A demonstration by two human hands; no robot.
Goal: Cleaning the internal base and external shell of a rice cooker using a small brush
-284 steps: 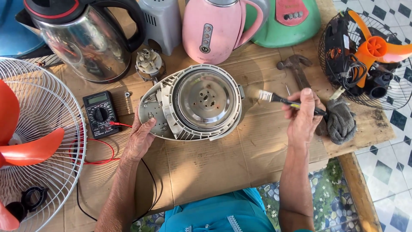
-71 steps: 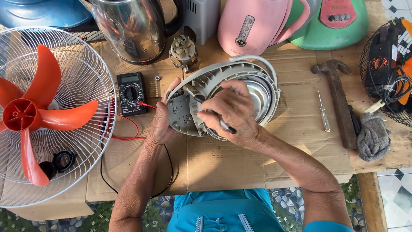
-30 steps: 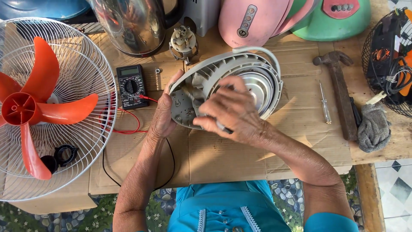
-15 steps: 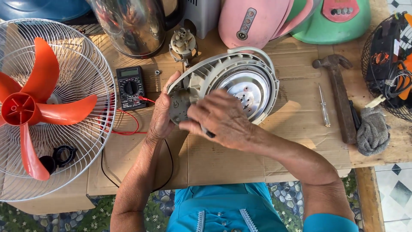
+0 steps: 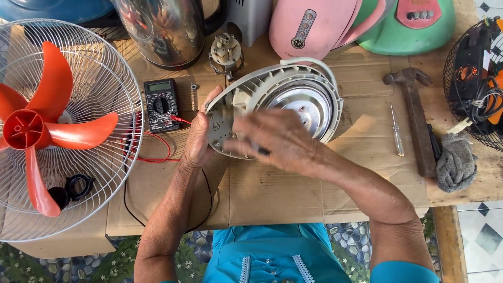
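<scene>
Now the left hand (image 5: 201, 137) grips the edge of the upturned kettle base (image 5: 293, 99), tilted on the cardboard-covered bench (image 5: 367, 173). Right hand (image 5: 275, 139) lies blurred across it; I cannot tell its grip. Multimeter (image 5: 161, 104) sits just left.

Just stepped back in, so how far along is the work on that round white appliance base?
Done: the appliance base lies underside up on the cardboard, its metal plate exposed. In hand: the left hand steadies its edge while the right hand, blurred, works over the inner parts. Left: the multimeter, screwdriver and hammer lie unused, and the base remains open.
</scene>
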